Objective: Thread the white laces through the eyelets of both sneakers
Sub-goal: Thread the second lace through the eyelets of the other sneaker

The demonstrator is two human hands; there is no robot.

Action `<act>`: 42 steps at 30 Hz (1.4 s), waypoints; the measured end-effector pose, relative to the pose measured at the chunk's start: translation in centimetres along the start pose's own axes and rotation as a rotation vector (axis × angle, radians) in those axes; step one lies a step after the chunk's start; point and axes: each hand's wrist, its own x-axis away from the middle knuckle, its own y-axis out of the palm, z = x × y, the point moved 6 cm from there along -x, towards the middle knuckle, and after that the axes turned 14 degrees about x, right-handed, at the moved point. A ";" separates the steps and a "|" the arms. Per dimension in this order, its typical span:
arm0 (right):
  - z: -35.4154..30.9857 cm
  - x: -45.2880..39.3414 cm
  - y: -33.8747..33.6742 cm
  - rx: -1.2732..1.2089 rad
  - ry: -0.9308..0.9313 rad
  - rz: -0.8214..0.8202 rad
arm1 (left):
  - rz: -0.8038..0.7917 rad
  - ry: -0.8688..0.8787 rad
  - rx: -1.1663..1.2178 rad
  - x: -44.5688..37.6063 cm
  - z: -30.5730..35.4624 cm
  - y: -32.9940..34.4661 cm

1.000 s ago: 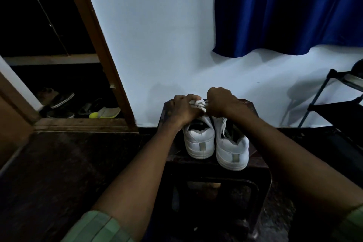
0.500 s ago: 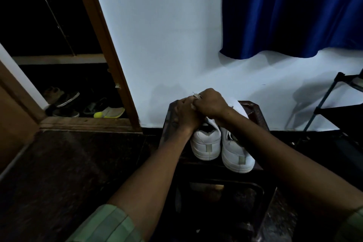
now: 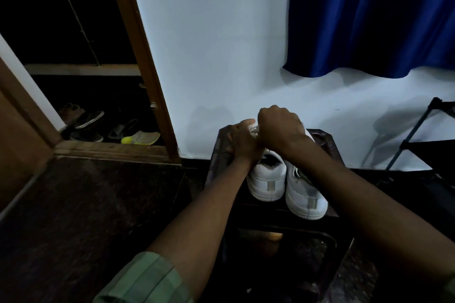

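Two white sneakers (image 3: 283,179) stand heels toward the camera on a dark stool (image 3: 325,140). Left hand (image 3: 242,141) steadies the left sneaker's front; right hand (image 3: 279,128), fingers curled, pinches the white lace (image 3: 254,128). Risk: eyelets lie hidden beneath both hands in dim light, so a hole may be skipped.

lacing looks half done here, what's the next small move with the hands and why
Probably draw the lace through and snug it on the left sneaker. Both hands meet over that shoe's front: the right hand is curled over a bit of white lace, and the left hand is closed beside it. The eyelets are hidden, so which comes next cannot be told. The right sneaker seems untouched.
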 end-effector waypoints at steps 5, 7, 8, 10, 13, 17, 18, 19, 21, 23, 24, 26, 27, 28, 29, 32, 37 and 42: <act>-0.5 -0.3 -0.1 0.085 -0.018 0.077 | -0.060 -0.011 -0.067 -0.7 -1.2 0.9; 0.1 -0.4 0.0 0.097 -0.007 0.069 | -0.035 0.008 -0.048 -1.3 -1.9 1.4; 0.4 -0.5 0.0 0.076 -0.003 0.065 | -0.011 0.016 -0.034 -1.9 -2.6 1.9; 0.7 -0.7 0.0 0.020 -0.019 0.047 | 0.017 -0.011 -0.027 -2.6 -4.0 2.6; 0.8 -0.8 -0.2 0.057 -0.066 0.073 | 0.028 -0.073 0.017 -2.2 -4.4 2.5; 1.8 -1.3 -0.1 0.109 -0.069 0.148 | 0.044 -0.174 0.199 -0.3 -2.8 1.4; 2.1 -1.4 -0.1 0.105 -0.073 0.153 | 0.042 -0.182 0.202 -0.3 -2.7 1.3; 2.2 -1.5 0.0 0.100 -0.087 0.158 | 0.043 -0.193 0.198 -0.2 -2.7 1.3; 2.0 -1.6 -0.1 0.100 -0.134 0.166 | 0.049 -0.198 0.198 -0.3 -2.8 1.4; 1.5 -1.5 -0.1 0.117 -0.183 0.181 | 0.048 -0.194 0.204 -0.2 -2.8 1.4; 1.4 -1.5 -0.1 0.115 -0.196 0.192 | 0.043 -0.196 0.202 -0.2 -2.8 1.5; 1.7 -1.4 -0.1 0.053 -0.179 0.233 | 0.047 -0.185 0.192 0.1 -2.3 1.1; 2.0 -1.4 0.0 0.010 -0.159 0.247 | 0.046 -0.181 0.193 0.2 -2.0 0.9; 2.2 -1.3 0.0 -0.030 -0.134 0.247 | 0.042 -0.181 0.201 0.3 -1.8 0.8; 2.4 -1.3 0.1 -0.068 -0.100 0.236 | 0.037 -0.183 0.207 0.4 -1.7 0.7; 3.6 -1.9 0.4 -0.185 0.041 0.157 | 0.027 -0.168 0.160 0.2 -1.8 0.6; 5.1 -2.2 1.5 -0.206 0.174 -0.062 | 0.010 -0.159 0.147 0.1 -1.9 0.7; 3.8 -2.4 2.4 -0.571 0.132 -0.234 | 0.013 -0.158 0.125 0.2 -1.6 0.7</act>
